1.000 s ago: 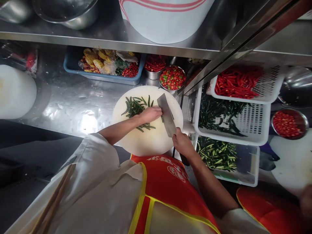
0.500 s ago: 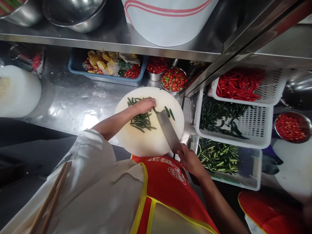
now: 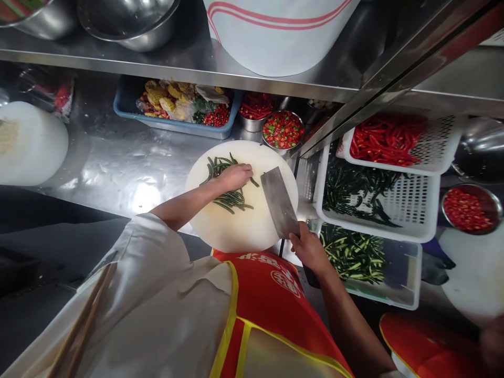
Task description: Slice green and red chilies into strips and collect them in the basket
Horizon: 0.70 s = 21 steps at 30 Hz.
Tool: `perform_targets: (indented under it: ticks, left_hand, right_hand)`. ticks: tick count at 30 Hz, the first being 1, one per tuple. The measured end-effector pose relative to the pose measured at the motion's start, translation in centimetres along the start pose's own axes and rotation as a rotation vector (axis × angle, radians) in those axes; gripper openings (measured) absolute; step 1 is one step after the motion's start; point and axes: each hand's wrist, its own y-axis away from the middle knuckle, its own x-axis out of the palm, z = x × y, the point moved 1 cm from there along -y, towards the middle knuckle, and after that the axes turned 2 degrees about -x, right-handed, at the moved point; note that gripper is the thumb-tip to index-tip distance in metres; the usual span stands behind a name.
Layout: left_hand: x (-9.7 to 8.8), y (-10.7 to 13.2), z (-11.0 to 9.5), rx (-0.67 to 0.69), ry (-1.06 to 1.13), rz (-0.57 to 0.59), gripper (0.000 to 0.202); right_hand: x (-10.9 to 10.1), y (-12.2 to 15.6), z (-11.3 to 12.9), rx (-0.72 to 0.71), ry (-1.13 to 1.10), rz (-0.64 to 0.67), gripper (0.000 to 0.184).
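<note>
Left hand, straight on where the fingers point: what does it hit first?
Beyond the green pepper beside the left hand, probably the far end of the cleaver in the right hand; the line runs near the blade's corner, and height above the board is unclear.

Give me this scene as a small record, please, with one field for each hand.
Left hand: over the green peppers; grip unclear
Right hand: holds the cleaver by its handle
Work surface: round white board
Behind board: blue tray, chopped red and green peppers
Right of board: red peppers in a white basket; cut green strips in a clear tub
</note>
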Motion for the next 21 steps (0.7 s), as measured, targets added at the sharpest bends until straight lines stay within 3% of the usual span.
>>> perform_targets:
  ticks: [6, 11, 21]
  left_hand:
    - [1.2, 0.0, -3.0, 0.125, 0.036, -0.012, 0.028]
    - [1.4, -0.1, -2.8, 0.162, 0.071, -0.038, 0.029]
    - [1.7, -0.1, -2.9, 0.154, 0.103, -0.066, 0.031]
  right_hand:
    - [-1.8, -0.4, 2.1, -0.059, 0.130, -0.005, 0.025]
    - [-3.4, 0.4, 1.9, -0.040, 0.143, 0.081, 0.022]
    - [-2.8, 0.1, 2.8, -0.076, 0.289, 0.063, 0.015]
